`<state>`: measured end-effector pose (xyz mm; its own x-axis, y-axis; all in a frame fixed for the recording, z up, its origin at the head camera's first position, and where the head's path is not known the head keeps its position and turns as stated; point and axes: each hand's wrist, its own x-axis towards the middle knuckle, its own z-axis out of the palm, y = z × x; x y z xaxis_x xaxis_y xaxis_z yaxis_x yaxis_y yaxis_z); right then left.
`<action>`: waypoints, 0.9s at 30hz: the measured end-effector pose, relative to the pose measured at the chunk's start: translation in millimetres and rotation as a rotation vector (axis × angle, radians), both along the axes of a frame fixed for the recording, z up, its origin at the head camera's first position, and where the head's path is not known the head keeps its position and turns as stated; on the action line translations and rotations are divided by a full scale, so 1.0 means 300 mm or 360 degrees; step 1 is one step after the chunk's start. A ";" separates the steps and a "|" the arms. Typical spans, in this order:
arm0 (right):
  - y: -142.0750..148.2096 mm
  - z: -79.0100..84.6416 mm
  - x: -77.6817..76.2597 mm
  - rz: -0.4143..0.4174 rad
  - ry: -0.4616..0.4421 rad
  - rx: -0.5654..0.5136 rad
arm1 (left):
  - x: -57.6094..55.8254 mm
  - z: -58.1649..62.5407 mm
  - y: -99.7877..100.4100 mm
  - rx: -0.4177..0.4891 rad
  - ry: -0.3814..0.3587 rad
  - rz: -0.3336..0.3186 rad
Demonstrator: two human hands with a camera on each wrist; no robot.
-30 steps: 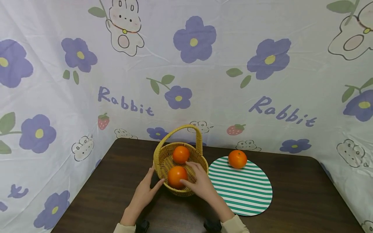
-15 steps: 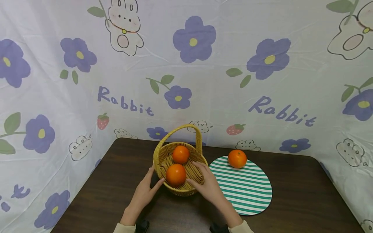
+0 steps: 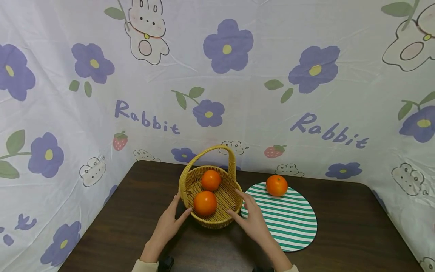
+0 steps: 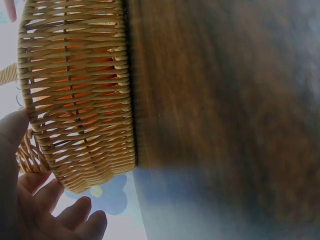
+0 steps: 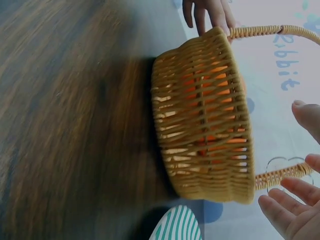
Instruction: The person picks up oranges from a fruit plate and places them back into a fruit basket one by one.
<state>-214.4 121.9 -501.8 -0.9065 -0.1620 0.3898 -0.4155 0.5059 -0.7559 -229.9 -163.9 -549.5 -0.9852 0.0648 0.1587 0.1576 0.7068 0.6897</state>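
A wicker basket (image 3: 212,224) with a tall arched handle stands on the dark wooden table. Two oranges lie in it, a rear orange (image 3: 211,180) and a front orange (image 3: 205,203). My left hand (image 3: 167,223) holds the basket's left side, thumb at the near rim and fingers by the handle's base; in the left wrist view this hand (image 4: 45,205) has its last fingers bent beside the wall. Over the right rim my right hand (image 3: 253,221) is spread, holding nothing; the right wrist view shows its fingers (image 5: 287,202) apart above the rim.
Right of the basket lies a round placemat (image 3: 282,223) with green and white stripes. A third orange (image 3: 276,185) sits on its far edge. Behind the table (image 3: 350,219) hangs a white cloth (image 3: 251,98) printed with flowers and rabbits.
My right hand has let go of the front orange in the basket and drawn back to the right rim. That orange shifted slightly left and back. My left hand has stayed put.
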 end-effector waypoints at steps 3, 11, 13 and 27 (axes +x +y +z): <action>0.017 -0.006 0.009 -0.0021 0.0007 -0.0002 | 0.001 0.000 0.000 0.0012 0.0002 0.0001; 0.068 -0.021 0.021 -0.0105 -0.0005 0.0044 | 0.006 0.000 0.002 0.0025 0.0016 0.0004; 0.080 -0.026 0.021 -0.0125 -0.0017 0.0043 | 0.006 -0.001 0.001 0.0027 0.0022 0.0002; 0.184 -0.088 0.008 -0.0349 -0.0056 0.0102 | 0.008 -0.003 0.002 0.0047 0.0021 -0.0008</action>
